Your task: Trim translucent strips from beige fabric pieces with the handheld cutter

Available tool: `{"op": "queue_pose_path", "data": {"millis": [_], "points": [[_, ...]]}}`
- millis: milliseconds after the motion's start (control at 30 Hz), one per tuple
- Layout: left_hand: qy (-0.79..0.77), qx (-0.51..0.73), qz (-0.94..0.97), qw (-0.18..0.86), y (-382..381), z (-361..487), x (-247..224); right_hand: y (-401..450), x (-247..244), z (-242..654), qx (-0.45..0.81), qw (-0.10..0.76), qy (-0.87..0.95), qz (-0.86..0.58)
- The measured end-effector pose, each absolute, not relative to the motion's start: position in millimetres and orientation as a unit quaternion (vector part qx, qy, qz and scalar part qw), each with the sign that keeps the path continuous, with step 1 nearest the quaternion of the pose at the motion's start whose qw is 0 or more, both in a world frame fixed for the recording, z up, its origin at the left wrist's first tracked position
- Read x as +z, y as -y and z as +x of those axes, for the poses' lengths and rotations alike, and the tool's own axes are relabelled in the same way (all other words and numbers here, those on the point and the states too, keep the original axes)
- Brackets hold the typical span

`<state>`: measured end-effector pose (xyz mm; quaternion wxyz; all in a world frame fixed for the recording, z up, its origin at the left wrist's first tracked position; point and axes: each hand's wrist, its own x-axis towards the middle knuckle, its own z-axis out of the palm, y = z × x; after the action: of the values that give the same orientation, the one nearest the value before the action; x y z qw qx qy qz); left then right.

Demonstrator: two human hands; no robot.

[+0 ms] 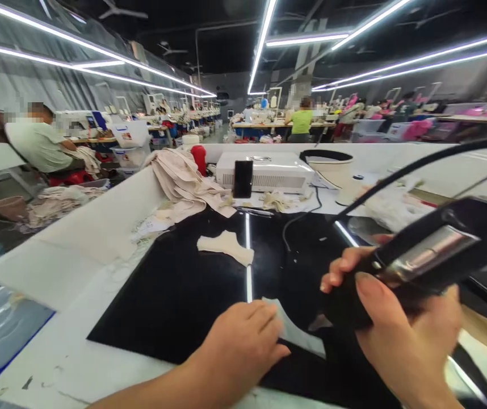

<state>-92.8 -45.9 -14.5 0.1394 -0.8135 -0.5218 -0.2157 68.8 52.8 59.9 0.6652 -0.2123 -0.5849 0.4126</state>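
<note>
My right hand [401, 324] is wrapped around the body of a black hand tool [448, 255] with a shiny metal plate on its side and a thick black cable; it is raised above the right of a glossy black board [175, 301]. My left hand [247, 341] is low over the board, fingers curled together at the left end of a pale grey, curved flat piece [303, 335]. Its fingertips are partly hidden, and the thumb points right. Farther up the board lies a cream fabric piece [226, 247], apart from both hands.
Behind the board are a pile of beige fabric [184, 179], a white machine [264, 170], a phone [243, 179], a red cone [198, 159] and a cream container [328, 167]. White panels [77, 233] edge the table. At left a person [37, 139] sits.
</note>
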Motion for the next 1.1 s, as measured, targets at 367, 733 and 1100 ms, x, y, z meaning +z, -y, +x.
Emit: {"op": "queue_pose_path", "data": {"millis": [367,733,1100], "points": [[0.496,-0.184,-0.836,0.142,54.3,-98.8,3.4,-44.1,70.3,78.5,0.433,0.663,0.570,-0.220],[0.453,-0.234,-0.855,0.092,50.0,-99.5,11.2,-45.6,67.2,81.4,0.431,0.661,0.575,-0.217],[0.420,-0.207,-0.881,0.070,45.4,-86.8,10.2,-44.9,64.6,79.5,0.453,0.665,0.557,-0.205]]}}
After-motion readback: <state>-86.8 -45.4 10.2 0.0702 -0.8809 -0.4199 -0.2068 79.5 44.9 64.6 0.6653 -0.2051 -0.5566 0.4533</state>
